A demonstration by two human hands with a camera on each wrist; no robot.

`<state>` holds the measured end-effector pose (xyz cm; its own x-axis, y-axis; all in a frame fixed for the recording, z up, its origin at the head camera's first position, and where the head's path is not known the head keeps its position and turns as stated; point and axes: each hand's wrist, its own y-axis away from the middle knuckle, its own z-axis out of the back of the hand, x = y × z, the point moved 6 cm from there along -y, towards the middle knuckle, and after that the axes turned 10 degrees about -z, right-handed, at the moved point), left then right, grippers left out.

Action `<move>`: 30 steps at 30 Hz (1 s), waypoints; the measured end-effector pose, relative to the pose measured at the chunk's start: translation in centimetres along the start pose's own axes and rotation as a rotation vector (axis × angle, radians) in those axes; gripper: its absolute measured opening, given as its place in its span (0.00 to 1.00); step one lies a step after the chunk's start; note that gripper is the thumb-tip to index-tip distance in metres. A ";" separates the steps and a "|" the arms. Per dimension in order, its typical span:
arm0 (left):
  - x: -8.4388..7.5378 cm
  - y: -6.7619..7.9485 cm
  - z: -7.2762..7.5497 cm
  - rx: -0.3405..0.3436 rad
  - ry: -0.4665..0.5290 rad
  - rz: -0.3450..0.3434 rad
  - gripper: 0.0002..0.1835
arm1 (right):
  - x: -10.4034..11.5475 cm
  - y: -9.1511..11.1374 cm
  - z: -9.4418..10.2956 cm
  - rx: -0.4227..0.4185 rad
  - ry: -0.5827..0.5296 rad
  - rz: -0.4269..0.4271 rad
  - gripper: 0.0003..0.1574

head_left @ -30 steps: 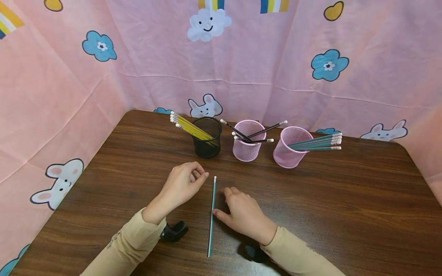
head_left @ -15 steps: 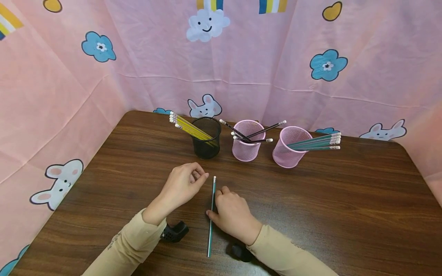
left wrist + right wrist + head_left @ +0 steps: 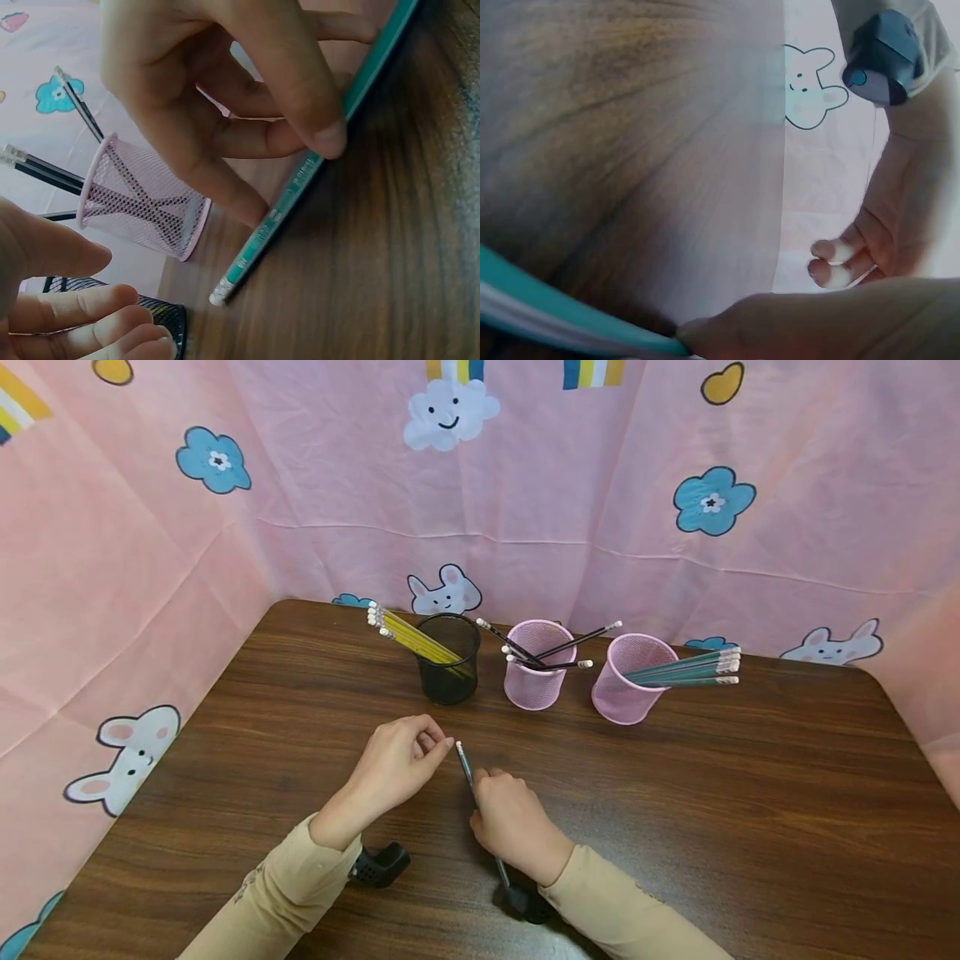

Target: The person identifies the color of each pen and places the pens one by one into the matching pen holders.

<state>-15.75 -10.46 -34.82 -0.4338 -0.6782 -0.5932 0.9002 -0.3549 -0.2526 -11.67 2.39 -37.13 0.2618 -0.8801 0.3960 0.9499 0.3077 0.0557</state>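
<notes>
A teal green pencil (image 3: 464,763) with a white eraser tip lies slantwise low over the table, its eraser end pointing away. My right hand (image 3: 519,825) pinches it near the middle between thumb and fingers, and covers part of it. In the left wrist view the pencil (image 3: 283,202) shows printed lettering near its eraser end. My left hand (image 3: 392,764) hovers just left of that eraser, fingers loosely curled and holding nothing. The right wrist view has only the thumb (image 3: 742,330) close up against the pencil.
Three mesh cups stand along the back: a black one (image 3: 447,687) with yellow pencils, a pink one (image 3: 533,690) with black pencils, and a tilted pink one (image 3: 619,700) with teal pencils. Black wrist devices (image 3: 381,865) sit below both wrists. A printed pink cloth (image 3: 525,485) hangs behind the brown table (image 3: 750,793).
My right hand has come left onto the pencil and taken hold of it. The pencil has turned, its near end swinging right. The left hand stays where it was.
</notes>
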 end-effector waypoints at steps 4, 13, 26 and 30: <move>-0.1 0.0 -0.3 0.016 0.004 0.000 0.06 | -0.3 0.0 0.1 0.015 -0.025 0.010 0.13; -0.3 -0.2 -0.2 0.021 0.002 0.007 0.06 | -2.0 0.1 0.4 0.083 -0.058 -0.020 0.21; -0.4 0.0 -0.5 0.024 -0.005 -0.002 0.07 | -5.1 1.6 2.0 0.192 -0.162 -0.055 0.27; -0.4 0.0 -0.5 0.027 -0.007 -0.009 0.07 | -5.8 2.1 2.6 0.166 -0.167 -0.055 0.26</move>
<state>-15.56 -9.85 -34.97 -0.4422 -0.6792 -0.5857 0.8949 -0.3779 -0.2374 -11.61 9.13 -36.94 0.1651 -0.8294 0.5337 0.9172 0.3281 0.2262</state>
